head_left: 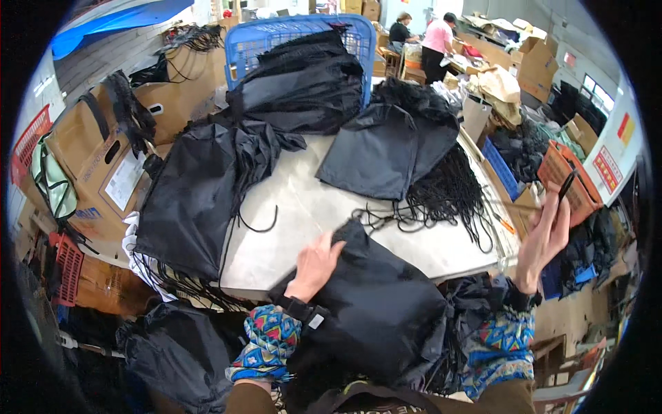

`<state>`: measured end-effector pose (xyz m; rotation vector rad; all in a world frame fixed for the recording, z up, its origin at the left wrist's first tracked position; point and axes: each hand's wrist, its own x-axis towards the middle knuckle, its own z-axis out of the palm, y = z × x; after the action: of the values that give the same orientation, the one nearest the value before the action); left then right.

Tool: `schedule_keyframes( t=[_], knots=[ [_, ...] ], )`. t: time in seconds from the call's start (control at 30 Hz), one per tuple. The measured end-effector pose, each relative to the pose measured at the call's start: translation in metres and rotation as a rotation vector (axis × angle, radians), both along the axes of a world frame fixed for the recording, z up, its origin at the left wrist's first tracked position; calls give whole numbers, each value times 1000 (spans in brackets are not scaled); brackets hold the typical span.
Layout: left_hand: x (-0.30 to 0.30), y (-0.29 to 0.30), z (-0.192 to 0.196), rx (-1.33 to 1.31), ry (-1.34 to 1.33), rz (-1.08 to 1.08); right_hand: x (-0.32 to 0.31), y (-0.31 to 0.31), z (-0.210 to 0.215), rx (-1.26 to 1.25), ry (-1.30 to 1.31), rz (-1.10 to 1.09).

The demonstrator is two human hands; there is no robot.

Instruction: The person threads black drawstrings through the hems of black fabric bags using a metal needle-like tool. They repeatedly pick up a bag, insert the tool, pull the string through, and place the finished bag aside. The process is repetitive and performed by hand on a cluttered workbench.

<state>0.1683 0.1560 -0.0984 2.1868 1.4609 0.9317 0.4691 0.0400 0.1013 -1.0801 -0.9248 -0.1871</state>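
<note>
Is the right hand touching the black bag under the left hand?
Apart: the head view shows a wide gap between the right hand and the black bag.

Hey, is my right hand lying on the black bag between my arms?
No, the right hand is raised, apart from the black bag.

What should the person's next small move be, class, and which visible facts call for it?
Probably to bring the right hand in toward the upper end of the nearest black bag: that hand is out to the side with a thin dark item in its fingers, while the left hand is already at the bag's upper end.
</note>
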Motion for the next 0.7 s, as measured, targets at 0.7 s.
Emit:
schedule_keyframes(
  t=[0.7],
  knots=[
    [-409,0,30,598,-652,1498,348,-43,-227,-846,-452,-478]
  ],
)
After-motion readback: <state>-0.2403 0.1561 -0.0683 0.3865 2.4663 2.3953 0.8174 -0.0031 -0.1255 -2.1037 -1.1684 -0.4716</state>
